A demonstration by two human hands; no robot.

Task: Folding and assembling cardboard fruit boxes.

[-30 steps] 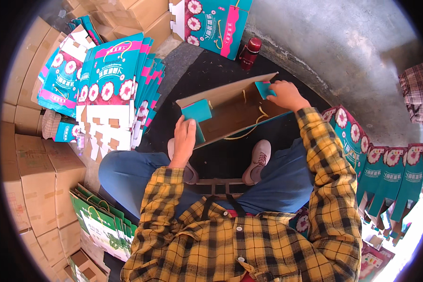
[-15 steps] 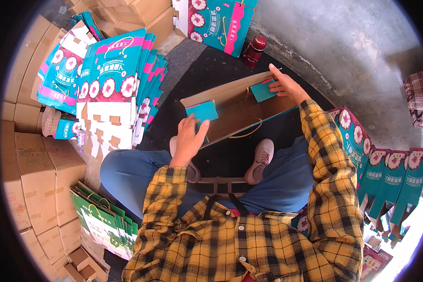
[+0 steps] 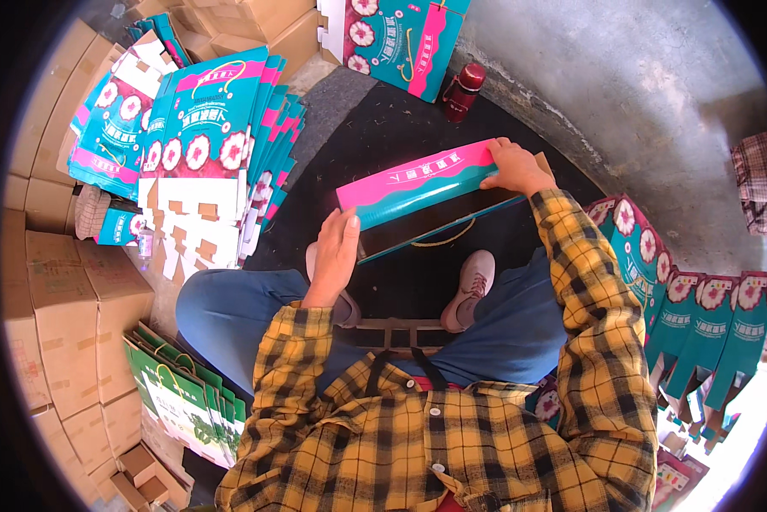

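Observation:
A cardboard gift box (image 3: pixel 430 189) stands between my feet, its pink and teal top flap folded inward over part of the opening. The dark inside still shows along the near side, where a yellow cord handle (image 3: pixel 445 244) hangs by the near rim. My left hand (image 3: pixel 334 252) grips the box's left end, fingers and thumb close together at the corner. At the right end my right hand (image 3: pixel 518 169) is closed over the flap, thumb on the near side and fingers over the far edge. A brown cardboard edge sticks out beside that hand.
Flattened teal gift boxes (image 3: pixel 200 128) are stacked at the left, near brown cartons (image 3: pixel 68 316). Green gift bags (image 3: pixel 183 392) stand at lower left. A dark red bottle (image 3: pixel 463 92) stands beyond the box, by a concrete wall (image 3: pixel 605 77). More teal box pieces (image 3: pixel 699 320) lean at the right.
The far panel's pink and teal flap has come down over the opening, hiding the two small teal end flaps. My right hand has shifted onto this flap; my left stays at the left end.

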